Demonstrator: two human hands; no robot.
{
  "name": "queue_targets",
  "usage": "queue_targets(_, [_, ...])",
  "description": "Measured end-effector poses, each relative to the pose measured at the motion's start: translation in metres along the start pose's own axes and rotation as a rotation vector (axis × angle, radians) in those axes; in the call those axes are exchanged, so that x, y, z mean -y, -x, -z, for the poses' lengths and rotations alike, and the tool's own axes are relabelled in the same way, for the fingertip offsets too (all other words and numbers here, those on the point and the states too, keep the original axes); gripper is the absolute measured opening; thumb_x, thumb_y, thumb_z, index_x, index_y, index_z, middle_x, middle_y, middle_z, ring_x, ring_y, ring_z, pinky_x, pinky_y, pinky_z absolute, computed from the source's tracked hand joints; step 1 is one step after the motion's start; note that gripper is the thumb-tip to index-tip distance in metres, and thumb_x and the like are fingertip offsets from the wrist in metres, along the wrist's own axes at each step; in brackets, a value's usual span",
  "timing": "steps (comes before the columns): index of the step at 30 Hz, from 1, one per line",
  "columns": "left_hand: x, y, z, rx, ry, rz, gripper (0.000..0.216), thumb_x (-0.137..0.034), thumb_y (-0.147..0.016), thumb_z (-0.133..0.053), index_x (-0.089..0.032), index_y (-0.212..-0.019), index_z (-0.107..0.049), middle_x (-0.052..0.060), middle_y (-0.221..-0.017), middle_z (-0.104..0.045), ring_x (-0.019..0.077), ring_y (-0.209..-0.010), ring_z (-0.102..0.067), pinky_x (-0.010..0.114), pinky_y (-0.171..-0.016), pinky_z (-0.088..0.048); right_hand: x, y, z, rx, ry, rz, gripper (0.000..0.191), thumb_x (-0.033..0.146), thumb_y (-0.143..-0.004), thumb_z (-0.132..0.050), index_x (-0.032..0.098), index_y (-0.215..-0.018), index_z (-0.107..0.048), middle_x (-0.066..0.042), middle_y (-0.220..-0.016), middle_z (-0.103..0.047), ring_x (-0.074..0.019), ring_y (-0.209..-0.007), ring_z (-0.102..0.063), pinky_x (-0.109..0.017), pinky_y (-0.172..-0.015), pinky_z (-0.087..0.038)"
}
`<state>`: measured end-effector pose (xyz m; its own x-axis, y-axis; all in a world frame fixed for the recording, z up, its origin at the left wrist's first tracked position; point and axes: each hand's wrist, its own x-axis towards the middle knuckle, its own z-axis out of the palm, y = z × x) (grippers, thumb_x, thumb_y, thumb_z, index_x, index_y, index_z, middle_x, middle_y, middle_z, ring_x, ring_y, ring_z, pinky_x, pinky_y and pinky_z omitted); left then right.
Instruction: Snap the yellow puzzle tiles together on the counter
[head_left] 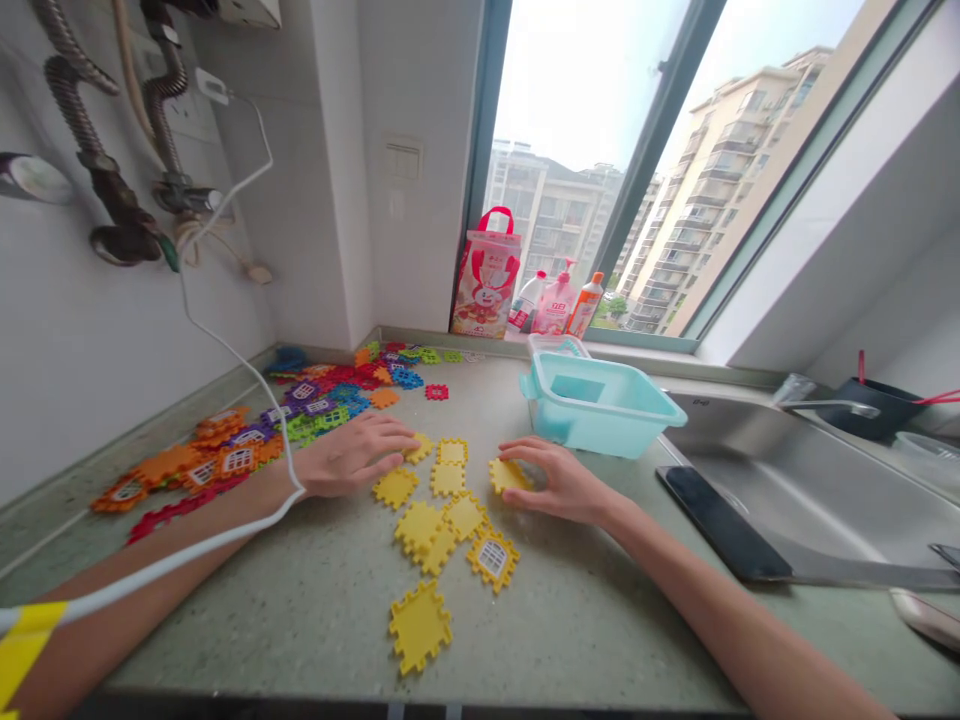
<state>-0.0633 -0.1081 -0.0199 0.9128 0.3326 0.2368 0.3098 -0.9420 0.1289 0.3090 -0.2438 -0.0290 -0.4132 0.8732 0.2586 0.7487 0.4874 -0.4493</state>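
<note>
Several yellow interlocking tiles (442,520) lie on the grey counter (315,600) in front of me. My left hand (352,455) rests palm down with its fingers stretched out, the fingertips touching a yellow tile (420,447). My right hand (559,480) lies to the right, with its fingers curled over another yellow tile (506,473) and pressing on it. One larger yellow tile (420,625) sits alone near the front edge. A yellow tile with a white window (493,558) lies below my right hand.
A pile of orange, red, purple, green and blue tiles (300,415) spreads along the left wall. A light blue plastic tub (596,400) stands by the sink (787,480). A black phone (712,520) lies at the sink's edge. A bag and bottles (525,290) line the windowsill. A white cable (225,340) crosses my left arm.
</note>
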Motion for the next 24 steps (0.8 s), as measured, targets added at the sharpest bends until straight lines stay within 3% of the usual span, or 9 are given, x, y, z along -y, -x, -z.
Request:
queue_targets(4, [-0.001, 0.000, 0.003, -0.013, -0.021, 0.023, 0.037, -0.037, -0.111, -0.048, -0.028, -0.131, -0.077, 0.007, -0.135, -0.076, 0.0263, -0.128, -0.067, 0.042, -0.118, -0.045, 0.001, 0.002, 0.010, -0.048, 0.180, -0.086, 0.044, 0.058, -0.096, -0.072, 0.021, -0.118, -0.074, -0.013, -0.117, -0.076, -0.0302, -0.108, -0.073, -0.046, -0.098, -0.057])
queue_targets(9, [0.004, 0.000, 0.002, -0.032, -0.071, 0.023, 0.031, -0.025, -0.104, -0.054, -0.025, -0.127, -0.075, 0.007, -0.140, -0.074, 0.0291, -0.135, -0.063, 0.045, -0.118, -0.043, 0.007, 0.003, 0.009, 0.056, 0.273, -0.178, 0.042, 0.060, -0.090, -0.077, 0.022, -0.107, -0.075, -0.010, -0.106, -0.077, -0.0281, -0.094, -0.073, -0.041, -0.085, -0.056])
queue_targets(13, [0.004, 0.002, 0.006, -0.020, -0.089, 0.095, 0.023, -0.032, -0.102, -0.061, -0.024, -0.118, -0.075, 0.008, -0.121, -0.078, 0.0289, -0.119, -0.068, 0.043, -0.107, -0.048, 0.013, 0.004, 0.008, 0.074, 0.281, -0.196, 0.041, 0.058, -0.091, -0.077, 0.022, -0.109, -0.078, -0.010, -0.105, -0.077, -0.0282, -0.094, -0.073, -0.039, -0.085, -0.055])
queue_targets(18, [0.008, 0.006, 0.005, -0.050, -0.094, 0.172, 0.032, -0.045, -0.095, -0.073, -0.023, -0.119, -0.077, 0.009, -0.114, -0.076, 0.0298, -0.109, -0.069, 0.042, -0.100, -0.047, 0.014, 0.005, 0.010, 0.108, 0.272, -0.198, 0.051, 0.061, -0.084, -0.081, 0.023, -0.117, -0.079, -0.010, -0.111, -0.075, -0.0299, -0.101, -0.072, -0.039, -0.090, -0.054])
queue_targets(24, [0.013, 0.006, 0.009, -0.075, -0.058, 0.199, 0.032, -0.040, -0.078, -0.082, -0.020, -0.103, -0.074, 0.007, -0.106, -0.075, 0.0287, -0.103, -0.068, 0.039, -0.096, -0.048, 0.010, 0.002, 0.011, 0.114, 0.229, -0.199, 0.043, 0.044, -0.080, -0.082, 0.019, -0.115, -0.079, -0.009, -0.106, -0.075, -0.0268, -0.095, -0.070, -0.035, -0.086, -0.052])
